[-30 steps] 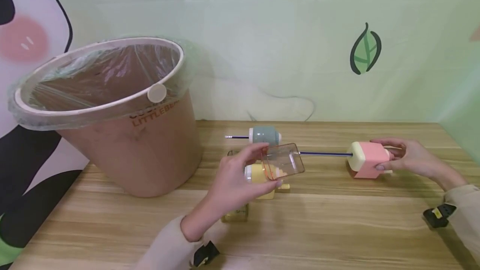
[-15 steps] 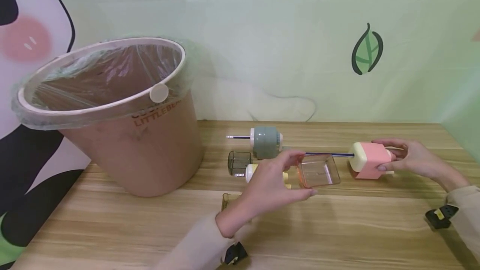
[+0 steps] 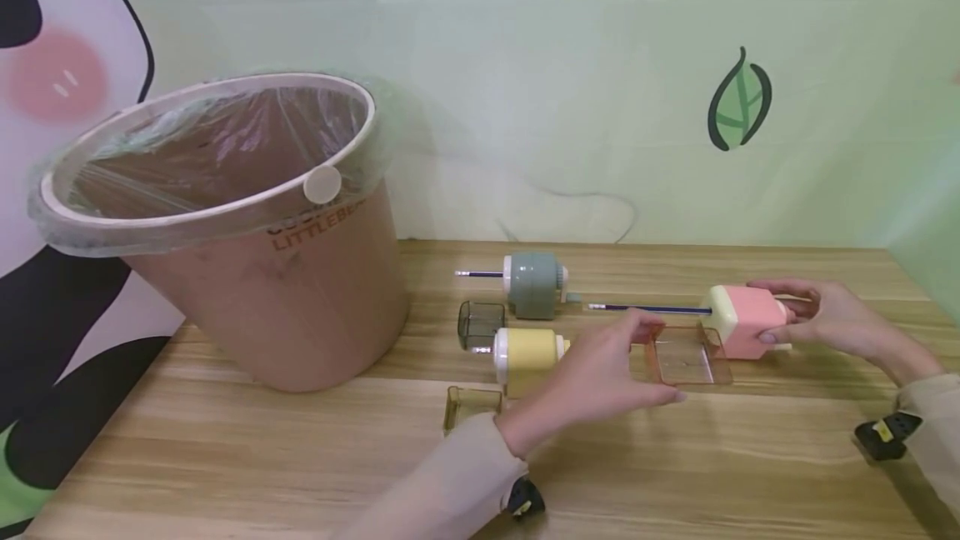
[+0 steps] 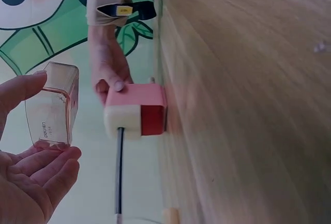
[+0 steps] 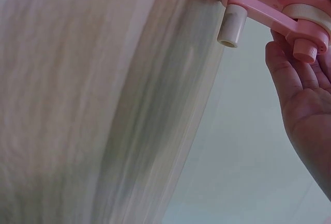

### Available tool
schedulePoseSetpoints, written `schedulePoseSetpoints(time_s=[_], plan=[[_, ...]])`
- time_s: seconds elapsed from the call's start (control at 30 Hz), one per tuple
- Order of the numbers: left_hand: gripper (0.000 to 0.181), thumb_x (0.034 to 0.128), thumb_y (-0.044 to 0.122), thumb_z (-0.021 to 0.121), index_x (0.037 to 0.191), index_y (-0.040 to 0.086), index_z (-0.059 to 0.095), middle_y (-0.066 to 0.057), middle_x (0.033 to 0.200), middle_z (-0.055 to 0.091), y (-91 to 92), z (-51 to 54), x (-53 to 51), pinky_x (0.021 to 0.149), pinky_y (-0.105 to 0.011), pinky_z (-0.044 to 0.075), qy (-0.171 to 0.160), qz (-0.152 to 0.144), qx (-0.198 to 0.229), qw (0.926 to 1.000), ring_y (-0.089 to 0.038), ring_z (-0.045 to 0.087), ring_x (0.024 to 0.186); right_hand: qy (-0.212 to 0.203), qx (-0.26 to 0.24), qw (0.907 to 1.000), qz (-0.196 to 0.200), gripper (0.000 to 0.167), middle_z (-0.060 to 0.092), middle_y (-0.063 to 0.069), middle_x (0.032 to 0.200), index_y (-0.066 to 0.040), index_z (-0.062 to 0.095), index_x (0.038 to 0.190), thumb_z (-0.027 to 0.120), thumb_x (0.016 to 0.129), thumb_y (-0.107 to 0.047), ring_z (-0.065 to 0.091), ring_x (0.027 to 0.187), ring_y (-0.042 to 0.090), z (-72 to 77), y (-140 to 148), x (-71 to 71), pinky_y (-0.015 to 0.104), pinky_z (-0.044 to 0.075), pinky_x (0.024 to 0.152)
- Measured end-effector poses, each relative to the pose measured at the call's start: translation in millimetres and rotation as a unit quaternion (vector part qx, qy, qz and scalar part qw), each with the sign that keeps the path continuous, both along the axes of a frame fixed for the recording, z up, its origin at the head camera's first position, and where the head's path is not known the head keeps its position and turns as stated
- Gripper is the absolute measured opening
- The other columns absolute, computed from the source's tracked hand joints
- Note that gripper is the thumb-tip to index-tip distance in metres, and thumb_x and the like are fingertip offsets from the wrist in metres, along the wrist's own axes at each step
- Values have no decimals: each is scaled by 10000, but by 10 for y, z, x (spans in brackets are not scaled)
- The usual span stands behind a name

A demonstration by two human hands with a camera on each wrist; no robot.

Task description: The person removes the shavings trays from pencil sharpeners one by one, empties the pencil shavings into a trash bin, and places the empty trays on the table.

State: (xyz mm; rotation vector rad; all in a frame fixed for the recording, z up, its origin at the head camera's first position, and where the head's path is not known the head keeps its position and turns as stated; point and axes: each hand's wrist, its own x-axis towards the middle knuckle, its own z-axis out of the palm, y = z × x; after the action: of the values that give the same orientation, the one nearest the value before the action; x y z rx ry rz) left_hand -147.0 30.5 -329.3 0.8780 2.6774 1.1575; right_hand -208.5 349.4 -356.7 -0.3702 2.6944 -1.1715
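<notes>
My left hand (image 3: 600, 377) pinches a clear, orange-tinted shavings drawer (image 3: 692, 357) between thumb and fingers, above the table. In the head view the drawer overlaps the lower front of a pink pencil sharpener (image 3: 752, 317); the left wrist view shows a gap between them. A dark blue pencil (image 3: 652, 308) sticks out of the sharpener's cream front. My right hand (image 3: 836, 319) grips the sharpener's rear from the right. The right wrist view shows the pink crank (image 5: 269, 14) with its white knob (image 5: 232, 26). Red colour shows at the sharpener's lower front (image 4: 152, 119).
A grey-green sharpener (image 3: 534, 286) and a yellow sharpener (image 3: 527, 357), both with pencils, lie mid-table. Beside them are a dark clear drawer (image 3: 482, 323) and an olive drawer (image 3: 471, 402). A large lined pink bin (image 3: 285, 307) stands left. The wall (image 3: 525, 107) is behind.
My left hand has carried the clear drawer rightward from above the yellow sharpener to near the pink one. The yellow sharpener and both loose drawers show more. The right hand stays in place.
</notes>
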Motion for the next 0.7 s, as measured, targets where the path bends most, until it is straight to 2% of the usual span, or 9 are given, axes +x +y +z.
schedulePoseSetpoints(time_s=[0.23, 0.47, 0.53, 0.57, 0.63, 0.67, 0.7], plan=[[692, 703, 433, 750, 1269, 154, 466, 48, 1215, 571, 150, -132, -80, 892, -157, 427, -20, -7, -318, 9995, -56, 526, 1093, -80, 110, 9999, -67, 767, 476, 302, 1222, 76, 364, 1321, 769, 718, -171, 541, 885, -79, 16, -8, 9, 188, 517, 708], [690, 693, 436, 755, 1255, 140, 487, 45, 1203, 581, 295, -226, -136, 875, -147, 433, -59, 53, -607, 9981, -50, 535, 1075, 30, 86, 9999, -46, 724, 551, 127, 1155, 71, 381, 1314, 759, 728, -128, 552, 880, -65, 17, -2, 5, 193, 519, 693], [686, 688, 432, 761, 1250, 137, 498, 47, 1193, 587, 334, -249, -146, 865, -140, 436, -42, 87, -715, 9974, -47, 540, 1064, 20, 33, 10000, -1, 715, 542, 158, 1170, 82, 375, 1312, 751, 737, -115, 546, 884, -72, 18, 1, 5, 191, 519, 696], [684, 685, 427, 765, 1246, 135, 504, 47, 1186, 591, 353, -261, -152, 858, -135, 437, -30, 101, -750, 9971, -46, 542, 1057, 17, 48, 10000, -39, 711, 555, 112, 1152, 79, 381, 1309, 753, 734, -115, 545, 883, -75, 15, -2, 4, 190, 519, 697], [680, 677, 418, 775, 1239, 136, 516, 51, 1167, 599, 386, -282, -165, 840, -129, 441, -32, 160, -809, 9966, -41, 547, 1037, 5, 62, 10000, -31, 716, 544, 164, 1170, 83, 376, 1310, 752, 736, -122, 537, 881, -85, 16, -3, 4, 191, 518, 694], [677, 673, 412, 780, 1234, 134, 522, 53, 1154, 602, 403, -292, -175, 828, -126, 442, -34, 189, -824, 9964, -38, 549, 1024, 9, 62, 10000, -55, 711, 550, 142, 1164, 78, 383, 1308, 753, 734, -119, 537, 883, -86, 14, -7, 3, 192, 518, 696], [677, 668, 408, 784, 1231, 133, 526, 55, 1138, 606, 416, -301, -184, 815, -123, 445, -41, 219, -846, 9962, -36, 551, 1007, 2, 51, 10000, -26, 714, 534, 192, 1183, 85, 376, 1309, 751, 738, -119, 530, 886, -94, 14, -6, 3, 190, 517, 698]])
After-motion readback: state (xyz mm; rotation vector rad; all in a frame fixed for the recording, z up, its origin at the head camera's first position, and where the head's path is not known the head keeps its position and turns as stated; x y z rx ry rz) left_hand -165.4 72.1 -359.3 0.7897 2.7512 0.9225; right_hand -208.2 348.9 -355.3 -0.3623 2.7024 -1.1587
